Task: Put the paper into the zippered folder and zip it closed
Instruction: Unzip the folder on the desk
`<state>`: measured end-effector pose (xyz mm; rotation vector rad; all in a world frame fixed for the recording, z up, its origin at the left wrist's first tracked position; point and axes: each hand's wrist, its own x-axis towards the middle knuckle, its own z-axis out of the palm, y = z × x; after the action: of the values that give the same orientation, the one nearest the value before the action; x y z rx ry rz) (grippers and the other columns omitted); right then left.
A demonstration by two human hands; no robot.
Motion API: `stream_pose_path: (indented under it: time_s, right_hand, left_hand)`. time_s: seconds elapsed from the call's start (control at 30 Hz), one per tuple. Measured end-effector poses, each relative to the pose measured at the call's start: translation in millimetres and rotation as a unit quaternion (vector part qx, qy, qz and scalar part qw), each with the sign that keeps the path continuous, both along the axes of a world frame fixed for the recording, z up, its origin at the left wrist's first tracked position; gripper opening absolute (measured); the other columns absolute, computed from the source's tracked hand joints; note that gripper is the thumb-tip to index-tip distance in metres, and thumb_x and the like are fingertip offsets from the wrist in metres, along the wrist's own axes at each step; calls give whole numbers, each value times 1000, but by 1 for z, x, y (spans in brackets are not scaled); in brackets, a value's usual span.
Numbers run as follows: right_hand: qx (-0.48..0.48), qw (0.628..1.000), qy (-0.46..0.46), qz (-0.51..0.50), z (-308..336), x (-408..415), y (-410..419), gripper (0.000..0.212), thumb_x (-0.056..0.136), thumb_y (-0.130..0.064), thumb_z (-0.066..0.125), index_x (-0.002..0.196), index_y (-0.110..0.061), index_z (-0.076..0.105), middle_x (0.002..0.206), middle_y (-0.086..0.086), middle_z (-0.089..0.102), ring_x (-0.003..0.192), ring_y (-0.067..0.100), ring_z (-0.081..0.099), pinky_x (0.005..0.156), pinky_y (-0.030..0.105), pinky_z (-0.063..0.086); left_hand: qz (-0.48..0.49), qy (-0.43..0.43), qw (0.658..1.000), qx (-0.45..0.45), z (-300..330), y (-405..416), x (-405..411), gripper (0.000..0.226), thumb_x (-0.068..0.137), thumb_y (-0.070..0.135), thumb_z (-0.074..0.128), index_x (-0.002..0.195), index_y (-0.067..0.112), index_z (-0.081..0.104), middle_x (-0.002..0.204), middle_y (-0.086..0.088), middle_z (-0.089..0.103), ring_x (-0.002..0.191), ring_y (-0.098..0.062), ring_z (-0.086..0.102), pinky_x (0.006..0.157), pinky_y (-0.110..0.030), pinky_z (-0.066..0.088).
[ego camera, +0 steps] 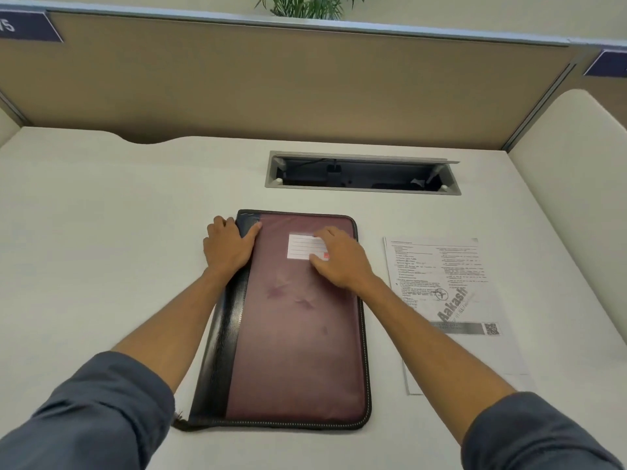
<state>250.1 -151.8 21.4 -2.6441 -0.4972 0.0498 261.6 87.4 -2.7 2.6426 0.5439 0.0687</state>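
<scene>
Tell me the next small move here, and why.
Probably find the zipper pull and start unzipping: the folder lies closed under both hands, left hand at its far spine corner, right hand on the label, while the paper waits beside it.

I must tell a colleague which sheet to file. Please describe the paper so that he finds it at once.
On the white desk, look right of the maroon zippered folder under both hands. The paper lies flat there, apart from the folder. It is the only printed sheet, with a grey diagonal watermark and a QR code.
</scene>
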Motion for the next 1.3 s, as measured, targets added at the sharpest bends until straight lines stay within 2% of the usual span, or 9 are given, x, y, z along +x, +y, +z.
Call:
stream_pose_path:
  time_s: [0.2,0.37,0.5,0.7,0.77,0.87,1.13,1.23,1.3]
  right_hand:
    - [14,997,44,54,6,58,40,46,92,-32,53,137,-20,48,137,5,52,123,23,49,100,41,44]
    - [1,995,64,79,2,92,68,36,97,-29,48,131,-23,54,133,4,56,121,23,50,101,42,41]
    - [61,986,125,86,6,117,90,31,97,-21,46,123,-20,63,127,4,63,116,22,55,99,38,43]
    - [16,957,220,190,13,143,118,38,100,-9,39,134,-17,55,141,10,52,128,24,47,107,31,32]
    - [6,949,237,209,15,148,127,41,99,-5,38,134,-15,55,139,11,53,126,24,48,105,29,33]
    - [-18,939,253,231,17,152,141,40,98,-2,38,129,-13,60,135,12,56,123,26,50,107,34,38]
    - [-38,947,241,208,25,162,145,33,90,5,46,109,-4,71,115,15,68,109,29,59,94,37,50]
    - [-52,956,190,216,27,163,141,26,86,0,58,104,-8,75,105,11,72,100,26,64,90,38,52]
    - [-68,959,143,234,29,162,139,24,84,-2,61,101,-10,76,102,8,74,97,23,65,86,35,53]
  left_hand:
    - [81,-10,984,-159,-2,-6,30,71,74,62,67,121,9,58,125,-10,55,120,-30,49,99,-47,41]
    - [125,-5,963,-237,-3,0,39,67,67,52,79,117,13,57,119,-4,61,115,-27,55,99,-47,43]
    - [121,-39,940,-317,-6,5,40,63,66,43,84,112,16,51,111,-2,60,102,-22,58,93,-41,50]
    - [118,-83,905,-400,-10,10,37,62,66,29,87,117,14,55,111,-5,65,98,-18,64,82,-30,52]
    - [114,-88,901,-410,-10,10,36,59,67,27,87,115,15,55,110,-4,65,96,-17,64,76,-25,50]
    - [116,-95,890,-431,-8,10,35,55,66,21,88,110,18,54,106,-3,67,85,-7,64,67,-19,47]
    - [116,-102,871,-466,-7,14,35,61,65,16,88,115,17,55,108,-8,70,94,-21,68,69,-25,51]
    - [100,-101,868,-476,-8,16,35,62,67,15,87,119,24,55,105,-9,70,94,-22,67,75,-32,56]
    - [90,-103,868,-478,-8,15,33,62,68,13,86,123,23,59,104,-9,70,94,-22,68,75,-30,55]
